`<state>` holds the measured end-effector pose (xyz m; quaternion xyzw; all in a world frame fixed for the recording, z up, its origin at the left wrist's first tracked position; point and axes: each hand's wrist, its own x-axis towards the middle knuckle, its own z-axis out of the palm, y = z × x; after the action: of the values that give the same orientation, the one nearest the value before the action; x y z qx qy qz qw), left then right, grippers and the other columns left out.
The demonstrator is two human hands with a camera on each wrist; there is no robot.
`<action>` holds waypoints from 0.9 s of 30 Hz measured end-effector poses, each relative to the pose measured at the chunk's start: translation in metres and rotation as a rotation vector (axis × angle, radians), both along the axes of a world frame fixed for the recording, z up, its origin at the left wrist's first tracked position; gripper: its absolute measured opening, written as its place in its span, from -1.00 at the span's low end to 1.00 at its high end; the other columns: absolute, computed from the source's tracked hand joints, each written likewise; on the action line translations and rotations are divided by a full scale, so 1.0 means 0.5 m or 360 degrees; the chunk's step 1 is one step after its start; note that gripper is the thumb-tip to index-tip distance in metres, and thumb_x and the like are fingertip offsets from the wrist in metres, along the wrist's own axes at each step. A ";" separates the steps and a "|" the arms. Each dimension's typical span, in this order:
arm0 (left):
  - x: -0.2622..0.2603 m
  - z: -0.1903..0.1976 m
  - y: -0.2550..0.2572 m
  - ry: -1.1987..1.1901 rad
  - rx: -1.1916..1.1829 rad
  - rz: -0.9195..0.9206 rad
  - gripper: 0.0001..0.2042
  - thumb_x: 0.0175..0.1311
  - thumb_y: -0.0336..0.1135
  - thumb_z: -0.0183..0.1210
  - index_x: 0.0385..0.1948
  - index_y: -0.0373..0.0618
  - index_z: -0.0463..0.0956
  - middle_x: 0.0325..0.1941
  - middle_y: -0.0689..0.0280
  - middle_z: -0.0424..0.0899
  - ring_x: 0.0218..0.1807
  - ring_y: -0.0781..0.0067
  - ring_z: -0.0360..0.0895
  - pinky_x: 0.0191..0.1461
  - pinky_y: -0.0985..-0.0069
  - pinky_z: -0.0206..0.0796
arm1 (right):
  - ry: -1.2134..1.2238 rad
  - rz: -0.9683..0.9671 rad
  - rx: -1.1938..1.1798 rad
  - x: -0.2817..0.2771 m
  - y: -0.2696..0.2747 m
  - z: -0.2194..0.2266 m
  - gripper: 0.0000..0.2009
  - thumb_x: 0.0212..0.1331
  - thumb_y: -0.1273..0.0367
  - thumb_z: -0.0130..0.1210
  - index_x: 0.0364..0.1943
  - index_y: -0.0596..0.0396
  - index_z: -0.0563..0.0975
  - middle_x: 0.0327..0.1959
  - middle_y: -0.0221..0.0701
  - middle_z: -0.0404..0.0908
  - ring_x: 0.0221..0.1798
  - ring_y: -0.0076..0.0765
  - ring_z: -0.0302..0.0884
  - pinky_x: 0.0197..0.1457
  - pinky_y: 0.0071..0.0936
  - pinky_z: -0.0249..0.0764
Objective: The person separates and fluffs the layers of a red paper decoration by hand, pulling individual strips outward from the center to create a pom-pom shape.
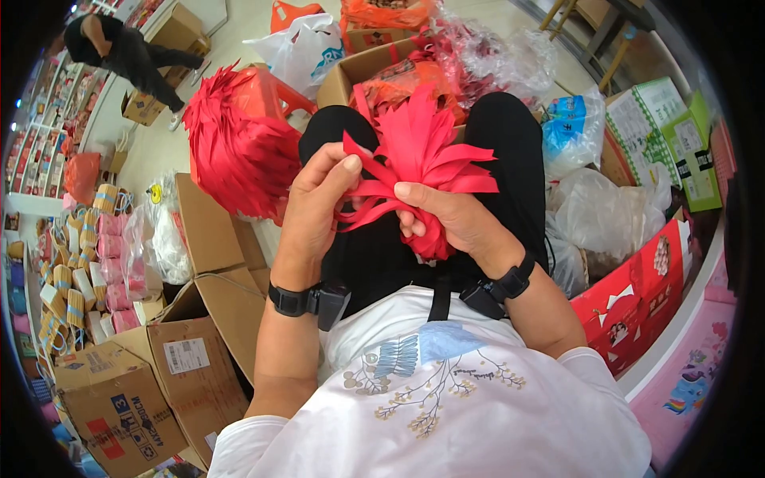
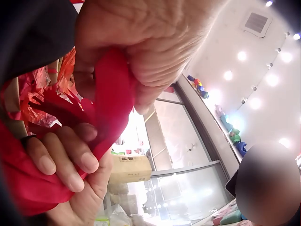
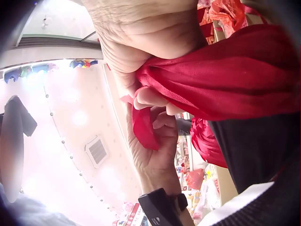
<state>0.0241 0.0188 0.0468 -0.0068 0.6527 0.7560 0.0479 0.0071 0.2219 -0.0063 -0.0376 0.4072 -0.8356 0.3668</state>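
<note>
A bunch of red ribbon strips [image 1: 418,139] fans out above the person's lap, its gathered end pointing down toward the body. The right hand [image 1: 458,215] grips the bunch at its narrow part, thumb on top and fingers curled beneath. To its left, the left hand [image 1: 319,187] pinches one loose strip between thumb and fingers. In the left wrist view that red strip [image 2: 113,96] runs from the left hand down toward the right hand's fingers [image 2: 66,157]. The right wrist view shows the gathered ribbon [image 3: 225,77] spreading out of the right palm.
A large red ribbon bundle [image 1: 239,151] stands beside the left knee. Cardboard boxes [image 1: 151,374] are at the left, a red box [image 1: 637,295] at the right. Plastic bags [image 1: 299,48] and an open carton [image 1: 339,84] lie ahead. Another person [image 1: 131,56] stands at the far left.
</note>
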 end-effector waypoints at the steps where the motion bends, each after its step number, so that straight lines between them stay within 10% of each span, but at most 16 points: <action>1: 0.001 -0.002 -0.005 -0.0027 0.0043 -0.0013 -0.76 0.47 -0.17 0.08 -0.13 -0.16 0.52 -0.38 0.46 0.49 -0.28 0.71 0.47 -0.19 0.70 0.36 | -0.0001 -0.0001 0.0000 -0.001 -0.001 -0.003 -0.74 0.29 0.19 0.26 -0.39 0.08 0.63 -0.52 -0.49 0.60 -0.52 -0.63 0.51 -0.35 -0.62 0.49; 7: -0.003 -0.014 -0.002 0.0127 0.0315 -0.0063 -0.77 0.54 -0.18 -0.02 -0.13 -0.16 0.47 -0.25 0.30 0.62 -0.04 0.52 0.53 0.15 0.49 0.35 | 0.0095 -0.0012 0.0072 -0.001 -0.003 0.003 -0.76 0.27 0.19 0.29 -0.39 0.07 0.63 -0.52 -0.50 0.60 -0.52 -0.65 0.51 -0.37 -0.65 0.47; 13: -0.024 -0.004 -0.027 0.0011 0.0387 -0.0253 -0.64 0.57 -0.07 -0.09 -0.01 -0.24 0.46 -0.34 0.24 0.60 -0.25 0.42 0.59 -0.03 0.49 0.43 | 0.0204 0.0015 0.0269 0.000 -0.004 0.008 -0.81 0.29 0.24 0.27 -0.27 0.06 0.61 -0.54 -0.55 0.57 -0.53 -0.67 0.49 -0.39 -0.65 0.48; 16: -0.036 0.016 -0.017 0.0012 -0.0159 -0.0168 -0.58 0.55 -0.02 -0.09 0.04 -0.26 0.46 -0.36 0.27 0.59 -0.39 0.45 0.58 -0.12 0.49 0.43 | 0.0241 0.0012 0.0385 0.005 -0.007 0.014 -0.78 0.26 0.20 0.30 -0.30 0.04 0.62 -0.54 -0.57 0.57 -0.53 -0.68 0.49 -0.39 -0.67 0.47; 27: -0.045 0.005 0.002 -0.0071 -0.0232 -0.0096 -0.83 0.38 -0.23 0.23 -0.21 -0.11 0.52 -0.44 0.50 0.49 -0.54 0.75 0.38 -0.42 0.71 0.26 | 0.0224 0.0032 0.0450 0.006 -0.007 0.011 -0.76 0.24 0.18 0.32 -0.43 0.02 0.62 -0.55 -0.57 0.59 -0.53 -0.68 0.50 -0.39 -0.69 0.46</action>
<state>0.0018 0.0199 0.0495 -0.0075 0.7046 0.7045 0.0846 0.0099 0.2186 -0.0006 -0.0481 0.5451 -0.7615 0.3473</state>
